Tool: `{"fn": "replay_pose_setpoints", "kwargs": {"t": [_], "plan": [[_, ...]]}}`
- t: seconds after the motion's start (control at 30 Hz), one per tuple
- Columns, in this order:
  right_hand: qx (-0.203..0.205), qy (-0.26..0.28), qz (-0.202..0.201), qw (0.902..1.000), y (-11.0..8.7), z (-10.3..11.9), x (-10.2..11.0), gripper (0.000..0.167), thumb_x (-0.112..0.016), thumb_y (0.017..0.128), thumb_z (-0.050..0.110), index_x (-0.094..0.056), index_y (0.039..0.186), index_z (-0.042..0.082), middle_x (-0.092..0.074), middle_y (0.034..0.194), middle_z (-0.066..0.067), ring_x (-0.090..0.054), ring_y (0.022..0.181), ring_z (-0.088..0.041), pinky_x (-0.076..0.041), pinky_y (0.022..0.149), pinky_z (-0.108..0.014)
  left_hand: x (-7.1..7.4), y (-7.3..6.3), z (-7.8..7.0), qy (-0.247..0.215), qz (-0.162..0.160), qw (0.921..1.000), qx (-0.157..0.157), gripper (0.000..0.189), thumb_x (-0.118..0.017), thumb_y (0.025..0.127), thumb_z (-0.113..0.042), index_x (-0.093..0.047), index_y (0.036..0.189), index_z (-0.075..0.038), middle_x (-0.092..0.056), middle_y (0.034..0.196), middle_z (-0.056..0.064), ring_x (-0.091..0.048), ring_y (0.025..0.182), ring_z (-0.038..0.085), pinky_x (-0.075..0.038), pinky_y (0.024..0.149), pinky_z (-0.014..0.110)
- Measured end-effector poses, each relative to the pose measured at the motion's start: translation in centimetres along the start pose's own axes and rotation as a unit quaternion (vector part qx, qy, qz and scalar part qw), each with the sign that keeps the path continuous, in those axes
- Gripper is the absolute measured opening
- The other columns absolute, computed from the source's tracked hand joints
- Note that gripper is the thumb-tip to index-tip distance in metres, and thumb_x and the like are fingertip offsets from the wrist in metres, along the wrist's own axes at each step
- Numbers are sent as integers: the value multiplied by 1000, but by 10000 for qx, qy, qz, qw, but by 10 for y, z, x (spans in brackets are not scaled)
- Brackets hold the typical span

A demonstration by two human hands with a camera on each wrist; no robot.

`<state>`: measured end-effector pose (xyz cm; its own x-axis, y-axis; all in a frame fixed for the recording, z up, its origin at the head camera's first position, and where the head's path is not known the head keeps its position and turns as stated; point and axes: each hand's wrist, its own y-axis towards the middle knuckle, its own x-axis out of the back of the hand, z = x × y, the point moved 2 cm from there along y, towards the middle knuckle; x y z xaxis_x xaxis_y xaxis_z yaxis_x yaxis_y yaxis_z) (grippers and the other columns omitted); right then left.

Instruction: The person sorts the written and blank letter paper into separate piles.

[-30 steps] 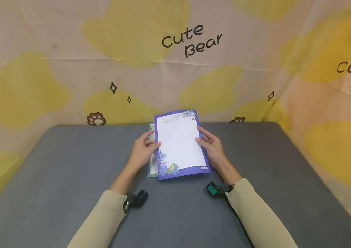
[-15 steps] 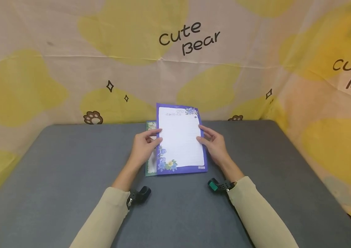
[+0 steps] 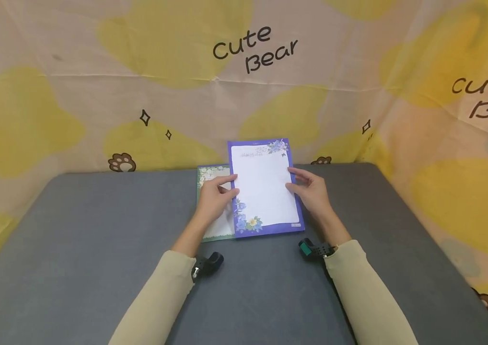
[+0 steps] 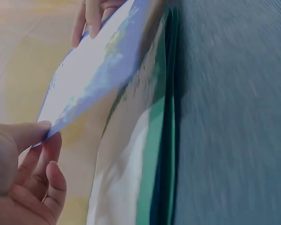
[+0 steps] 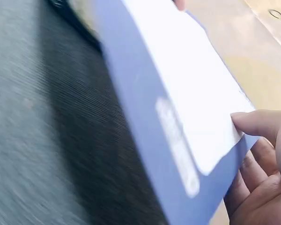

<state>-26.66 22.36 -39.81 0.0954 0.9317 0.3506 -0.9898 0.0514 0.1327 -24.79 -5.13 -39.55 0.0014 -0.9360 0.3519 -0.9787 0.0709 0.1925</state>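
A purple-bordered sheet of writing paper (image 3: 265, 187) with blue flowers and faint writing near its top is held up above the table. My left hand (image 3: 215, 199) pinches its left edge between thumb and fingers. On the opposite edge, my right hand (image 3: 313, 194) pinches it the same way. Underneath lies green-bordered floral paper (image 3: 215, 230), partly covered by the purple sheet. In the left wrist view, several green edges (image 4: 166, 140) show below the raised sheet, so the green-bordered paper is layered. The right wrist view shows a shadow between the purple sheet (image 5: 145, 108) and the table.
The grey table (image 3: 97, 249) spreads out on all sides of the papers. Behind it hangs a yellow and cream cloth (image 3: 175, 96) printed with words and paw prints. A dark wrist strap (image 3: 209, 263) sits on the left wrist and another strap (image 3: 313, 249) on the right.
Both hands have carried the purple sheet to the right and slightly up in the head view. More of the green-bordered paper beneath now shows on the left.
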Motion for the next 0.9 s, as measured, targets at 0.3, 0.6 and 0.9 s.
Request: {"fn": "replay_pose_setpoints", "kwargs": {"t": [0.3,0.6,0.9], "plan": [[-353,-389,-243,9983,7,-4,29,45,-70,94,11,-63,139,14,-56,150,-12,-49,143,-30,-47,113,-47,-36,16,-4,93,293,9988,378,47,-74,90,-6,-66,136,-14,-67,135,12,-71,81,20,-48,57,21],[-515,-695,-420,9954,9,-23,46,46,-67,95,9,-61,140,10,-55,149,-17,-57,134,-35,-49,110,-49,-69,25,-7,1179,668,9908,60,48,-72,90,-5,-63,137,-9,-66,134,14,-55,60,9,-46,57,20],[-506,-1191,-356,9910,8,-33,53,45,-64,97,11,-59,142,12,-54,150,-19,-61,127,-38,-51,107,-51,-85,34,-14,1994,860,9753,409,48,-73,91,-12,-64,138,-12,-64,141,11,-65,121,31,-53,103,44]]}}
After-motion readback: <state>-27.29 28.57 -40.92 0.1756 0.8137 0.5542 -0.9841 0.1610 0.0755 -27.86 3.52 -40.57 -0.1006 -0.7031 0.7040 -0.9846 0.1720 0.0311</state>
